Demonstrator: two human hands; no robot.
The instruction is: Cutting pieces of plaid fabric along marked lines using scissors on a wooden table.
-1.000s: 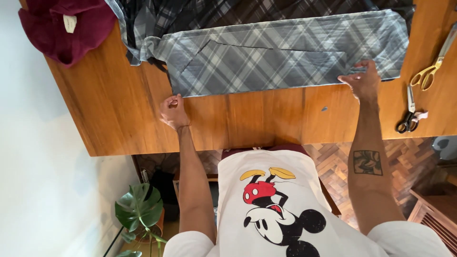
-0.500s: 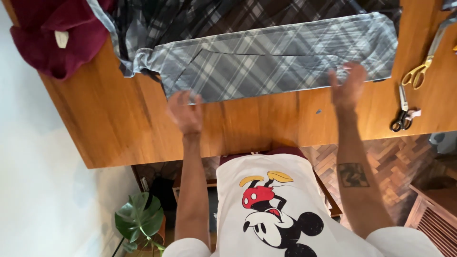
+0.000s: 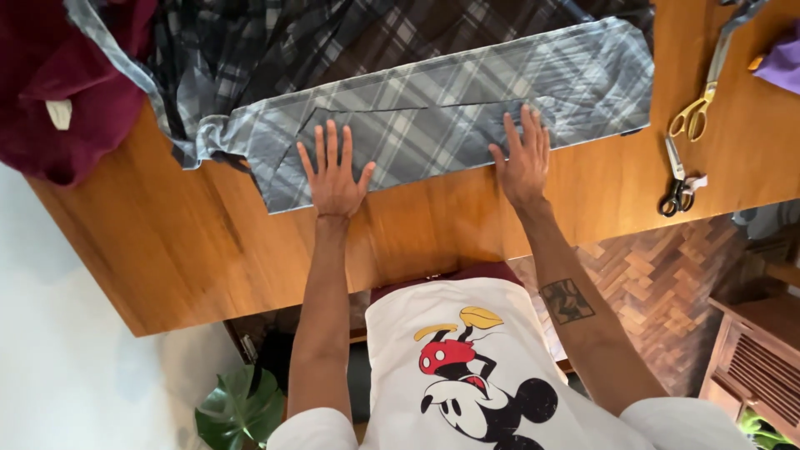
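Change: both hands, off the cloth a moment ago, now lie on it.
Left hand (image 3: 333, 173): flat, fingers spread, gripping nothing, on the near edge of the folded grey plaid fabric (image 3: 450, 108).
Right hand (image 3: 523, 158): flat, open, pressing the same fold further right.
Fabric: lies across the wooden counter (image 3: 167, 242), far side.
Scissors (image 3: 698, 108): right, untouched.
Meaning: the fold looks set for smoothing.

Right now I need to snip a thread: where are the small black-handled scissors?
In the head view, the small black-handled scissors lie on the wooden table at the right, just below the gold-handled shears, beyond the right hand.
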